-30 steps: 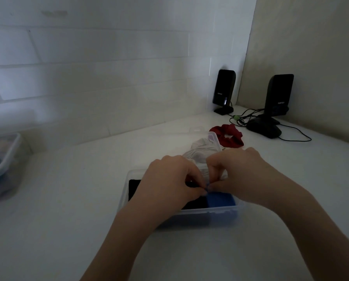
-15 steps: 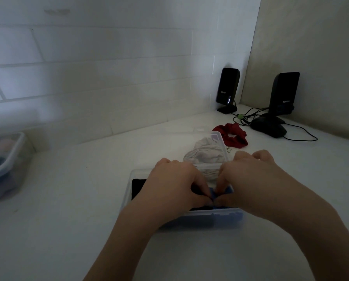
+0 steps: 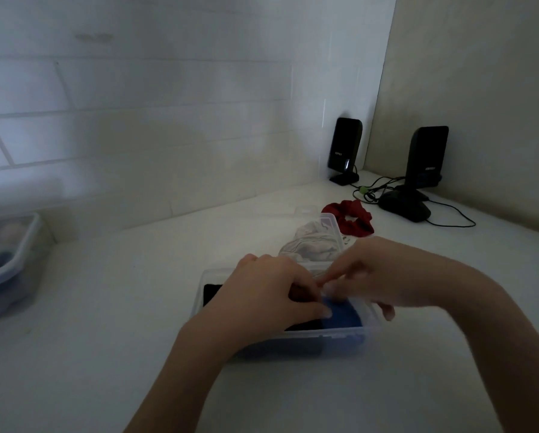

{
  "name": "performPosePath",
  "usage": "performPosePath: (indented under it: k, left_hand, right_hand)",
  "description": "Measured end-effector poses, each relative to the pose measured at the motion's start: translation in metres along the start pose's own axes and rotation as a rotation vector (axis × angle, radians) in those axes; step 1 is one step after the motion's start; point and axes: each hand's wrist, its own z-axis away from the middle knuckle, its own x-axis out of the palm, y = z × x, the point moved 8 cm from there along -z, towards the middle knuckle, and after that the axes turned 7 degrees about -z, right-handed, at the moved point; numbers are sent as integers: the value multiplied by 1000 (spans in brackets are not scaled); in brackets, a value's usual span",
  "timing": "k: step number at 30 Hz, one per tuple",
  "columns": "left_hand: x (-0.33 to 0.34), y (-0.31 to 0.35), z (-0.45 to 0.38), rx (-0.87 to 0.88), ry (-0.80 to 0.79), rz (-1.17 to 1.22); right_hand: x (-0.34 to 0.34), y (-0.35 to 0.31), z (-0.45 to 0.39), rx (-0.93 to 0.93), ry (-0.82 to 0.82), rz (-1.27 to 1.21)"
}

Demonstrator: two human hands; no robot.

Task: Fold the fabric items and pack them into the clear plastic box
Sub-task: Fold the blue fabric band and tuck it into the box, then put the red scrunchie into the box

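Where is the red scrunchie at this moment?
In the head view, the red fabric scrunchie lies on the white counter, right of centre, just behind the clear plastic box and in front of the nearer black speaker.

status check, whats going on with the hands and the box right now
Left hand and right hand both over the clear box, pressing blue fabric in beside black fabric. White fabric, red scrunchie still outside. Nothing blocking.
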Motion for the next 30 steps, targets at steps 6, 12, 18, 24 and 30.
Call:
performPosePath:
  k: [6, 12, 18, 24, 30]
  left_hand:
    - [-42, -25, 10, -73, 253, 168]
    - [-66, -72, 26, -199, 635, 528]
    - [-67, -78, 27, -206, 619, 556]
    - [-69, -71, 3, -121, 535, 556]
    - [-77, -50, -35, -9, 525, 382]
  right_hand:
    - [-73, 48, 5, -70, 517, -528]
    - [-63, 120, -65, 141, 683, -39]
    - [-45, 136, -91, 308, 626, 256]
    - [-61, 121, -86, 199, 809, 88]
    - [-105, 31, -43, -258, 862, -425]
